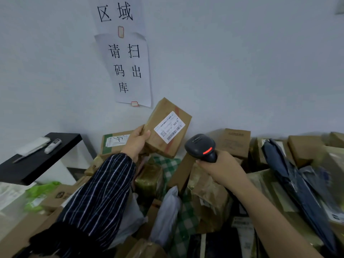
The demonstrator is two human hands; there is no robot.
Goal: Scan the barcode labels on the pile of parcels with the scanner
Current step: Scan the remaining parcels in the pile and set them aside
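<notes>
Brown cardboard filled most of the view: a heap of parcels (204,198) lay against a pale wall (242,62), mixed with plastic mailers and some green-checked wrapping.

The person's left hand (136,141), in a dark striped sleeve (100,192), gripped one small cardboard parcel (173,146) by its lower left end, with the thumb across the front. It was held clear of the heap and tilted. That tilt turned its white shipping label (169,127), with a barcode along one edge, outward and towards the scanner, probably so the code could be read with nothing in the way.

The right hand (219,168) was wrapped round the handle of a black handheld scanner (202,147). The scanner sat just below and to the right of the raised parcel, near it but not touching. A red light glowed on the back of its head. Its reading window faced away from the camera, so its exact aim could not be confirmed, and the trigger finger was hidden. No beam showed on the label.

This looked like the scan of a single parcel, with many in the heap not yet handled.

Two paper notices (130,71) in Chinese, taped above the heap, asked for codes to be scanned. At the left, a black shelf (37,164) held a white remote control (52,145).
</notes>
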